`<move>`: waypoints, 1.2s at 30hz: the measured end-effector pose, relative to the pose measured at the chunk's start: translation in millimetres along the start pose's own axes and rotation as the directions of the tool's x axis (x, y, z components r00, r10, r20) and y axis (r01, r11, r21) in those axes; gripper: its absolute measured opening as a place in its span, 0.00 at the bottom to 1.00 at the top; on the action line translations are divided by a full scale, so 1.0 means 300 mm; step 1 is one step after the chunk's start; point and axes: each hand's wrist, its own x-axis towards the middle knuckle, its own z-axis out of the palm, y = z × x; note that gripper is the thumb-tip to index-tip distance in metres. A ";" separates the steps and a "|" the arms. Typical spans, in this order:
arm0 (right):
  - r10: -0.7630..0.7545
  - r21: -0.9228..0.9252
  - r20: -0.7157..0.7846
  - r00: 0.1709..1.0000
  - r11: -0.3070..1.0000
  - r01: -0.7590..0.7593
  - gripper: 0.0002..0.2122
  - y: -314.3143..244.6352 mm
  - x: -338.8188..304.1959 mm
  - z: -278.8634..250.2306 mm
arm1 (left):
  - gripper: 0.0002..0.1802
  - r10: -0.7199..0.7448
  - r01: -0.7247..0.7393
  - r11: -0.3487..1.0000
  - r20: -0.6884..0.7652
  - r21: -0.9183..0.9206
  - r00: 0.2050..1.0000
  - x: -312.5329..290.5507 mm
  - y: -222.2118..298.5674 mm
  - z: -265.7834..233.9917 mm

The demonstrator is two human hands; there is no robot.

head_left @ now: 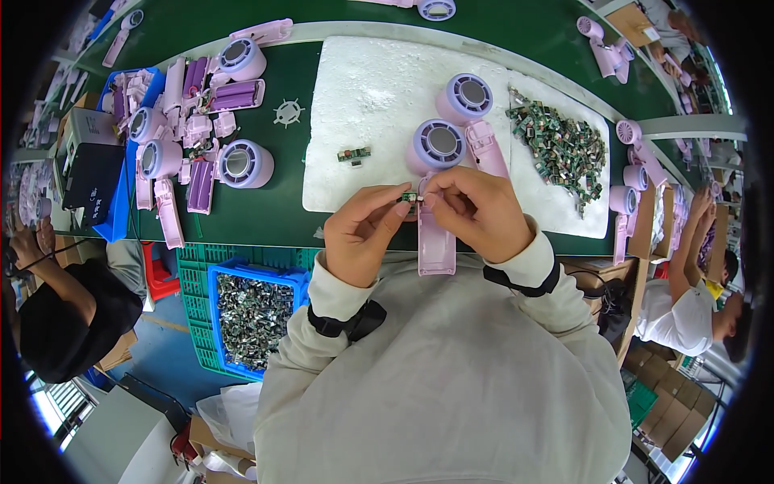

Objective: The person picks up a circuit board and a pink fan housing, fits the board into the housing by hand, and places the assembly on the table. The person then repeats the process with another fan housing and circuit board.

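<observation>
Between the thumb and fingers of my left hand [363, 230] is a small green circuit board [409, 198]. My right hand [480, 206] pinches close against the board's right edge; what its fingertips hold is too small to make out. Both hands are above a pink handheld fan [436, 246], whose open handle shell points toward me and whose round lilac head [439, 145] lies just beyond my fingers. A second handheld fan [466, 97] rests behind it to the right. Left of them, on the white foam sheet [371, 89], lies another circuit board [354, 154].
A heap of circuit boards [556, 149] covers the foam's right part. Several fan parts [193, 121] crowd the green table's left, beside a blue bin [121, 202]. Below stands a blue crate [214, 315] full of boards. Co-workers [72, 315] sit at both sides.
</observation>
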 end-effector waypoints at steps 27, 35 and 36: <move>0.291 0.218 0.016 0.957 0.933 -0.288 0.06 0.008 -0.033 0.016 | 0.16 -0.139 0.144 0.988 0.095 -0.050 0.986 0.012 0.030 -0.022; 0.334 0.439 0.019 0.942 0.844 -0.308 0.06 0.016 -0.045 0.028 | 0.15 -0.150 0.168 0.973 0.114 -0.159 0.982 0.004 0.008 -0.013; 0.339 0.440 0.019 0.940 0.842 -0.313 0.06 0.018 -0.043 0.027 | 0.15 -0.148 0.164 0.974 0.105 -0.157 0.983 0.005 0.004 -0.011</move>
